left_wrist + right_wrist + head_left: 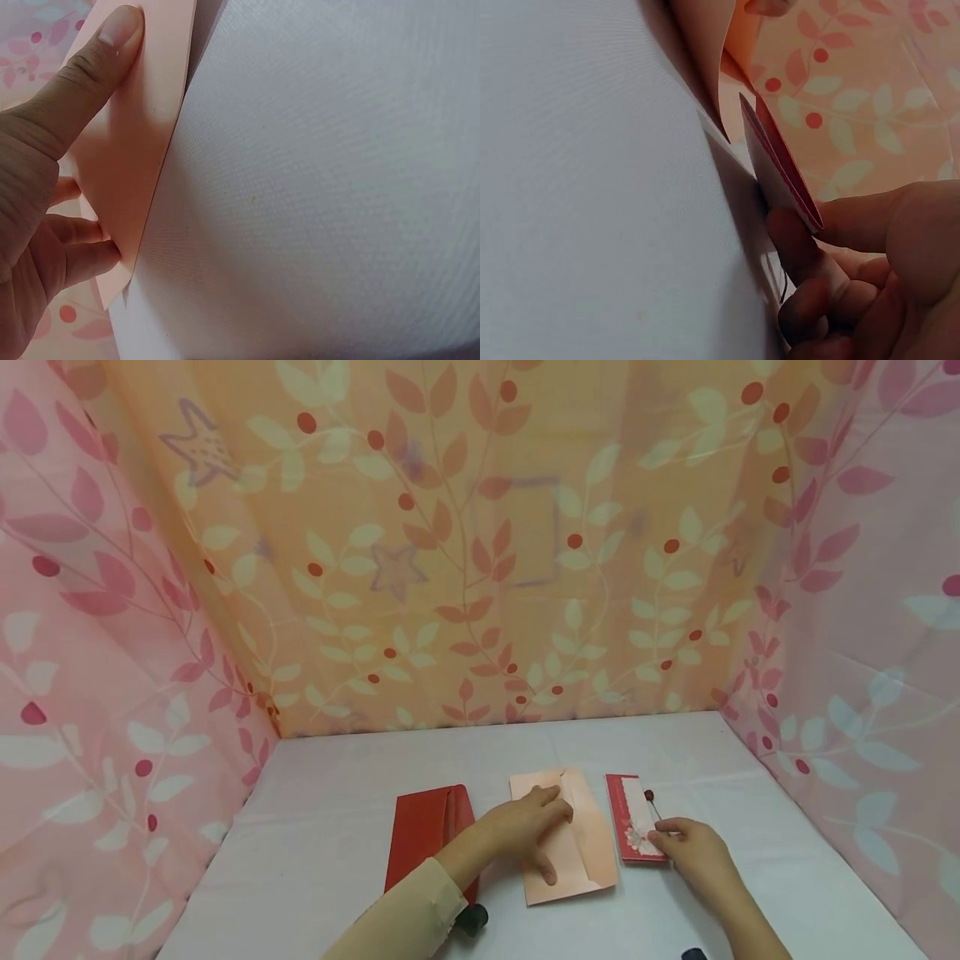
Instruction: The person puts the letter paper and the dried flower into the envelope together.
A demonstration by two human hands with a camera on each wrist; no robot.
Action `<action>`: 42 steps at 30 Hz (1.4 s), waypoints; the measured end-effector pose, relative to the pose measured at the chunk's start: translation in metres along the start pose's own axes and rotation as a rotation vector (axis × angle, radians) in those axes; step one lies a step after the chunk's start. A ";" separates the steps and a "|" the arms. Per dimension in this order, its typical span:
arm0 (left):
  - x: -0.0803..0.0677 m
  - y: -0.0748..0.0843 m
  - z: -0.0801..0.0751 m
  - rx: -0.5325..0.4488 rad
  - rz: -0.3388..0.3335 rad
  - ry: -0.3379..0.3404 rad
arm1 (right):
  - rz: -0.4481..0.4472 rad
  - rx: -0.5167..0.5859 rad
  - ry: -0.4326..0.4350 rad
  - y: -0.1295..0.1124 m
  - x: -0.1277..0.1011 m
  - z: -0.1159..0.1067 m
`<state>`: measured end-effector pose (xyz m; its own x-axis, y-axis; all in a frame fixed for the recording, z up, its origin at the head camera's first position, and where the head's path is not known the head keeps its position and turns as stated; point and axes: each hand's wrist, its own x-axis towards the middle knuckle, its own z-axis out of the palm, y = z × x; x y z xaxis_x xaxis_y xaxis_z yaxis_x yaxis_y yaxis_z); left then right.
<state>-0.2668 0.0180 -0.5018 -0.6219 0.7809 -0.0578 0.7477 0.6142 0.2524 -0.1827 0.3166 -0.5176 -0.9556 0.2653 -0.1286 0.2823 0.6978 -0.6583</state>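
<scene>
A peach envelope [594, 847] with its flap side up lies on the white table. My left hand [525, 828] rests on it, fingers spread; the thumb [112, 52] presses its face in the left wrist view. To its right is a red folded card [622, 810] with a white scalloped panel and pale flowers. My right hand [696, 853] pinches the card's lower right edge between thumb and fingers. In the right wrist view, the card [780, 165] stands tilted, its layers slightly parted. A thin cord with a small dark red bead [649, 795] hangs off its right side.
A red envelope [416, 827] lies left of the peach one, partly under my left forearm. A small black object [472, 918] sits by the left sleeve. Patterned cloth walls [465, 610] enclose the white table [315, 827] at the back and both sides.
</scene>
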 end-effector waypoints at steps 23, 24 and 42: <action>0.002 -0.003 0.001 -0.034 0.010 -0.023 | -0.023 0.269 -0.039 -0.012 -0.002 0.027; 0.002 -0.003 0.001 -0.032 0.012 -0.019 | -0.030 0.258 -0.033 -0.014 -0.003 0.029; 0.000 0.002 0.000 -0.025 -0.048 0.004 | -0.092 0.207 -0.040 -0.022 -0.011 0.034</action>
<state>-0.2650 0.0195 -0.5011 -0.6579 0.7502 -0.0661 0.7112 0.6477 0.2731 -0.1811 0.2754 -0.5269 -0.9802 0.1774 -0.0874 0.1742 0.5655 -0.8061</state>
